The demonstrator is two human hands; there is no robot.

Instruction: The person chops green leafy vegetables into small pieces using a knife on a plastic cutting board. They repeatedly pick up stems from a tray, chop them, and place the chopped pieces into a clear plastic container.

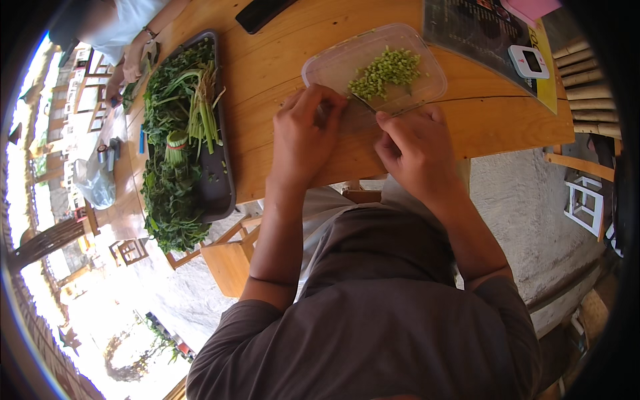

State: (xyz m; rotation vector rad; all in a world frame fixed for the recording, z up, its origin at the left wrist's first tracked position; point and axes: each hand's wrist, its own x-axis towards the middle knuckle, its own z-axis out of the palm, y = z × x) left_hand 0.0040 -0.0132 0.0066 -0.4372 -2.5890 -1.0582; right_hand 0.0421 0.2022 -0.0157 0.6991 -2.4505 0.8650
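In front of me on the wooden table lies a see-through plastic container (327, 67), with a heap of finely chopped green stems (385, 73) in it. My right hand (419, 148) is closed at the container's near edge around a small knife (364, 105); only its thin dark blade shows, slanting toward the left. Just left of it, my left hand (303, 137) is bent at the container's near left corner, thumb and fingers pinched together. Whatever those fingers hold is hidden.
To the left, a dark tray (217, 180) is heaped with leafy green bunches (175, 173). A phone (263, 13) lies at the far edge. A white device (529, 62) rests on a printed sheet (470, 37) at right. Another person's hand (132, 67) is at far left.
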